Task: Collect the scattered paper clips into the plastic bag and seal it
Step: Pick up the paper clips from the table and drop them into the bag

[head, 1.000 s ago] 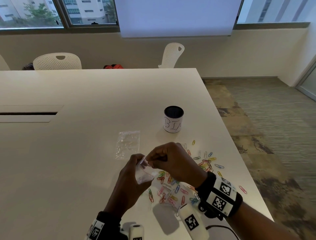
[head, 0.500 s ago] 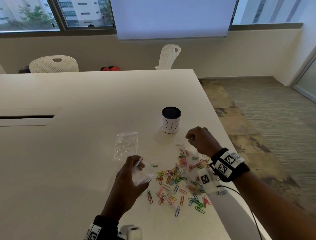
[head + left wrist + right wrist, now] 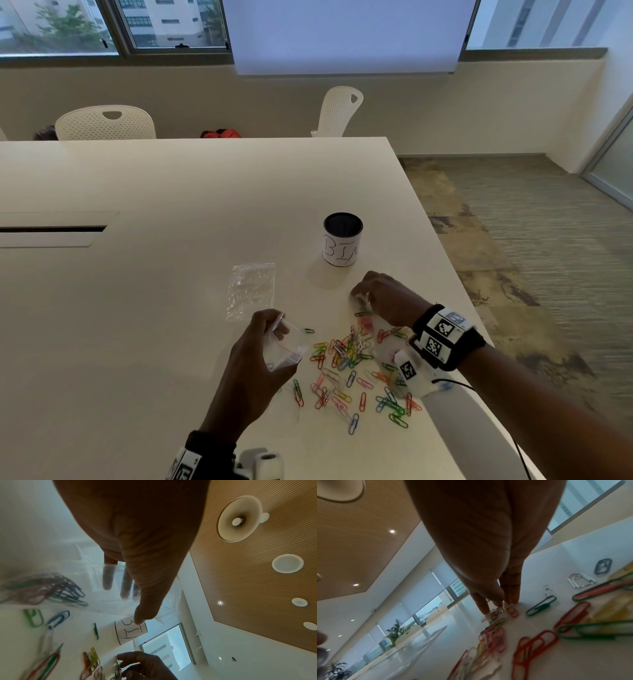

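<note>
Table [image 3: 171, 308]: smooth matt white top w/ faint sheen. Plastic bag [image 3: 286, 346] & spare bag [image 3: 251, 291]: thin clear crinkly film, glossy. Paper clips [image 3: 349, 359]: glossy coloured coating; cup [image 3: 342, 245] w/ white paper label.

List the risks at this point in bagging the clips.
The left hand holds the small plastic bag open alone; its mouth could sag or tip, spilling the clips already inside. The right hand gathers paper clips near the table edge; a sweep could knock some off.
</note>
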Tool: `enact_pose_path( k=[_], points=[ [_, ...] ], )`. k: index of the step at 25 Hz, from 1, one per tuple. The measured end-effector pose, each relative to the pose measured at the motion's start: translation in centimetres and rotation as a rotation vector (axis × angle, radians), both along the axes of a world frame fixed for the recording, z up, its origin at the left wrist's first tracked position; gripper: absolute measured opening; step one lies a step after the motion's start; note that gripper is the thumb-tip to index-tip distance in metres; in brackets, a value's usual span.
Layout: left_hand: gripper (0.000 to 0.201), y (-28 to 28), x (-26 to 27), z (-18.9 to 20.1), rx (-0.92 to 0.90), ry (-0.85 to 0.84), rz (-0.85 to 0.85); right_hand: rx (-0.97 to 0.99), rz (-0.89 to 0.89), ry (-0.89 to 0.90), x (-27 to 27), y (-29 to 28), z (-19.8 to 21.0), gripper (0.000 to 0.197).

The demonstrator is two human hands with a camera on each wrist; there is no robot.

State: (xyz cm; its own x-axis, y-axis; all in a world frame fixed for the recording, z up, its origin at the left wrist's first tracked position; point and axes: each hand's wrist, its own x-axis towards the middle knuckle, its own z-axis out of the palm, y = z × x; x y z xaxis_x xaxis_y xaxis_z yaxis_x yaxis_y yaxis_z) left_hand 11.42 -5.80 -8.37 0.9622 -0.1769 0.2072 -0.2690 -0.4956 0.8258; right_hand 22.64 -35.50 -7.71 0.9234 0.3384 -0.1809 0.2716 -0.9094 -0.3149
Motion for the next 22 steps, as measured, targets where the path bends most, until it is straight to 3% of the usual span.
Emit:
enact_pose_path(
  k=[5,8,10,12,17,22],
  points=[
    [0.058,0.0,0.1,-0.2,0.007,-0.006,-0.006,0.049,0.089,0.13,-2.7,0.9,1.9,0.031],
    [0.061,0.0,0.1,-0.3,0.022,-0.011,-0.007,-0.038,0.055,0.165,-3.6,1.0,2.7,0.074],
    [0.061,0.0,0.0,-0.2,0.015,-0.01,-0.004,-0.128,0.064,0.161,-4.3,1.4,2.5,0.089],
    [0.061,0.0,0.1,-0.1,0.01,-0.006,-0.004,-0.125,0.086,0.138,-4.8,1.9,1.9,0.08],
    [0.061,0.2,0.1,-0.2,0.023,-0.008,-0.005,-0.003,0.082,0.077,-5.3,3.0,1.4,0.031],
    [0.061,0.1,0.1,-0.1,0.021,-0.004,-0.002,-0.011,0.103,0.011,-5.6,3.4,1.2,0.013]
  ],
)
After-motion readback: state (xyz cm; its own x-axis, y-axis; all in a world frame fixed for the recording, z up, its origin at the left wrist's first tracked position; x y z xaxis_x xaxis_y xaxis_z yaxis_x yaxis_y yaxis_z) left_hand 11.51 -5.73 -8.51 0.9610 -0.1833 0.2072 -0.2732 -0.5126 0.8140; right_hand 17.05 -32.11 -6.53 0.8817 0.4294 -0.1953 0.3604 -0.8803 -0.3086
